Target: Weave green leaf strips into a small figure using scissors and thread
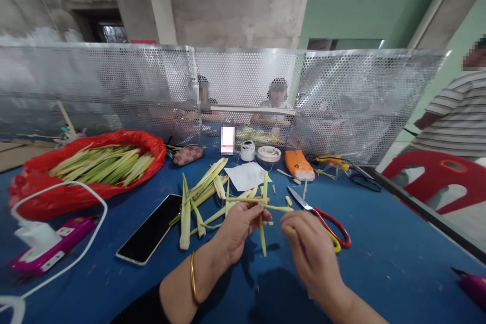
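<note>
My left hand (pixel 238 228) is closed in a pinch on thin pale green leaf strips (pixel 261 203) that cross each other above the blue table (pixel 379 243). My right hand (pixel 307 245) is curled closed beside it, its fingertips at the right end of a strip. A gold bangle (pixel 193 277) circles my left wrist. More loose leaf strips (pixel 201 195) lie on the table just beyond my hands. Red-handled scissors (pixel 322 217) rest right of my right hand.
A red bag (pixel 41 190) full of green leaves sits at the left, a dark phone (pixel 150 230) lies face up, and a pink device (pixel 53 245) with white cable is near the left edge. White paper (pixel 246 174), thread spools (pixel 247 150), an orange object (pixel 299 164). People sit behind the perforated metal screen (pixel 341 91).
</note>
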A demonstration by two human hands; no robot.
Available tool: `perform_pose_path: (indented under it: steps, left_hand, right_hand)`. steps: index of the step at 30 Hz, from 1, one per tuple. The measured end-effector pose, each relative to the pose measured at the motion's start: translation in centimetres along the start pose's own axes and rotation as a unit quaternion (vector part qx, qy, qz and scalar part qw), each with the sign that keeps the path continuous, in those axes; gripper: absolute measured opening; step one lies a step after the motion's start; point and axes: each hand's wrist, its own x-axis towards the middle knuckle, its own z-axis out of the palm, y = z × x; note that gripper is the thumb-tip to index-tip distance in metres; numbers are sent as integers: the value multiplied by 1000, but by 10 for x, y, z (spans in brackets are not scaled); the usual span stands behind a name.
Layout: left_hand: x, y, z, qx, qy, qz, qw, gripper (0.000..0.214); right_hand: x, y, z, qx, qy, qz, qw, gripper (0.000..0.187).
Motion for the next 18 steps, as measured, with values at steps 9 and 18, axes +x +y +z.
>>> perform_pose_path:
  steps: [9, 18]
  left_hand:
    - [-4, -9, 5, 137, -43, -6, 990, 38]
    - [-3, -12, 4, 157, -97, 20, 983, 44]
  right_hand:
    - [3, 10, 8, -87, -109, 30, 990, 33]
    - [-1, -2, -2, -14, -136, 80, 987, 35]
